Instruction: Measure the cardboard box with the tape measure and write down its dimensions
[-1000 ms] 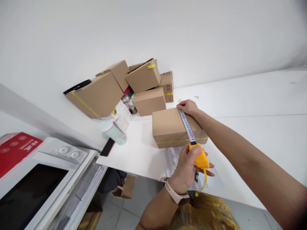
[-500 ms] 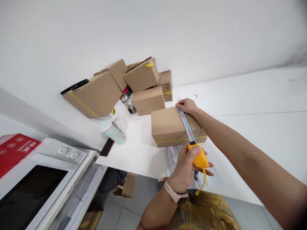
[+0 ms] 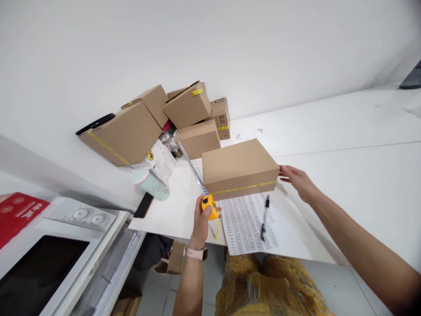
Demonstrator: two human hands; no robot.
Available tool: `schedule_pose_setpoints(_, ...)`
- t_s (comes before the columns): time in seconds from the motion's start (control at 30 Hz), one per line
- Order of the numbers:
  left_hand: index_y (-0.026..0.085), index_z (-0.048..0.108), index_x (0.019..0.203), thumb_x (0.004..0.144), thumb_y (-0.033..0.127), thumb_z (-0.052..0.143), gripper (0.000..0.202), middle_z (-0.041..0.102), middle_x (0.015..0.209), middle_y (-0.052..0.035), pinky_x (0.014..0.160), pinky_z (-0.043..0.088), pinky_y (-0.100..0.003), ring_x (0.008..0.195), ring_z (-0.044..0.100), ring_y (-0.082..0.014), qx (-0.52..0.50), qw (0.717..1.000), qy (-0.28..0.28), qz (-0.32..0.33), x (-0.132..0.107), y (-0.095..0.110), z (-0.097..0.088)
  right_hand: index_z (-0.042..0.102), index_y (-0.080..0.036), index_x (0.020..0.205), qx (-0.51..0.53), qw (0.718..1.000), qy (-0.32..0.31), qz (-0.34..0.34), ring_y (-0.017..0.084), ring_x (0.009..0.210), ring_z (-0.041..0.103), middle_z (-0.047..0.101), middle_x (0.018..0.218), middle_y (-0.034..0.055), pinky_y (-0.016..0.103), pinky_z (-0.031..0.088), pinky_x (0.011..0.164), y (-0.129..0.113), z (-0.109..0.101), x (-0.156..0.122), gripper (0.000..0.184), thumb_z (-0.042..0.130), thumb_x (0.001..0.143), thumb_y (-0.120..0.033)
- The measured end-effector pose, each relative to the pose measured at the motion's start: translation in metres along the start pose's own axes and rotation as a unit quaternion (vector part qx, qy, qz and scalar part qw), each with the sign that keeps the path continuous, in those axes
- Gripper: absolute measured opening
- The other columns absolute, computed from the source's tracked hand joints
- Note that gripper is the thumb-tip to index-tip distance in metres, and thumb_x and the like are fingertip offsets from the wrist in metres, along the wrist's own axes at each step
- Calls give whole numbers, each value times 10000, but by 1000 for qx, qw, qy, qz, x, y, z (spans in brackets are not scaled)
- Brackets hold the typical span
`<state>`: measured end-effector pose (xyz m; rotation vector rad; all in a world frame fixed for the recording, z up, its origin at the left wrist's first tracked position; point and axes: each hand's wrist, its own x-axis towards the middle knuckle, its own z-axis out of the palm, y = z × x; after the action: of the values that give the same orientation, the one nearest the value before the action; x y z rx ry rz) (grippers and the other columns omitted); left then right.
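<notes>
My left hand (image 3: 201, 219) is wrapped round a yellow tape measure (image 3: 209, 207), with its metal blade (image 3: 193, 169) drawn out and pointing away to the upper left. The blade passes beside the left end of a brown cardboard box (image 3: 238, 169) that lies on the white table. A strip of yellow tape runs along the box's near side. At the box's right end, the fingertips of my right hand (image 3: 297, 181) touch or nearly touch the cardboard, fingers stretched out and holding nothing. In front of the box lies a printed sheet (image 3: 243, 224) with a black-and-clear pen (image 3: 265, 218) on it.
Several cardboard boxes (image 3: 126, 131) are stacked against the wall at the back left. A mint-green cup (image 3: 153, 186) leans by a dark flat object (image 3: 144, 205). A white microwave (image 3: 66, 245) stands at the lower left. The table's front edge runs before my legs.
My left hand has moved left with the tape measure, taking the blade off the box top. My right hand has let go of the blade's end and moved to the box's right end.
</notes>
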<state>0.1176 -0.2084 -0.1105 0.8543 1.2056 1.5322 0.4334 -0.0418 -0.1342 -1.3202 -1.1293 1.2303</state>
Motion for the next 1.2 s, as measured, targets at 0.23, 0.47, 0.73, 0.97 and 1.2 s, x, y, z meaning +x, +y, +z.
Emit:
schedule_pose_setpoints(0.23, 240, 558, 1168, 682, 485, 831, 609, 648, 1185, -76, 595, 617, -323, 804, 731, -224, -24, 997, -50, 61, 28, 53, -1, 694, -291, 1274, -48, 993, -50, -97, 296, 1175, 625, 680, 1338, 72, 411, 565, 908, -57, 16, -25, 609, 665, 821, -696)
schedule_pose_setpoints(0.47, 206, 587, 1129, 699, 481, 817, 560, 639, 1327, -120, 529, 592, -270, 762, 727, -200, -45, 992, -70, 92, 27, 92, 31, 626, -208, 1363, -141, 986, 19, -84, 275, 1000, 642, 641, 1377, 115, 410, 549, 823, -83, 33, -6, 658, 692, 821, -576)
schedule_pose_setpoints(0.73, 175, 587, 1107, 739, 583, 756, 575, 693, 1157, -123, 483, 570, -267, 702, 716, -202, -118, 975, -140, -124, -50, 62, 102, 680, -234, 1291, -203, 948, 24, -243, 290, 1180, 613, 644, 1389, 104, 438, 487, 1019, -112, 54, 31, 421, 517, 945, -409)
schedule_pose_setpoints(0.97, 184, 536, 1037, 654, 623, 794, 636, 658, 1037, -73, 451, 557, -270, 655, 690, -182, -132, 962, -132, -198, -57, 41, 141, 760, -199, 1185, -288, 918, -132, -238, 268, 1122, 660, 731, 1277, 80, 340, 485, 986, -144, 83, 55, 367, 501, 981, -361)
schedule_pose_setpoints(1.2, 182, 517, 1033, 583, 680, 821, 737, 615, 1033, -58, 444, 566, -267, 658, 688, -174, -133, 961, -130, -206, -55, 48, 153, 811, -221, 927, -337, 918, -110, -176, 249, 895, 693, 790, 933, 37, 319, 507, 797, -143, 99, 77, 248, 680, 891, -429)
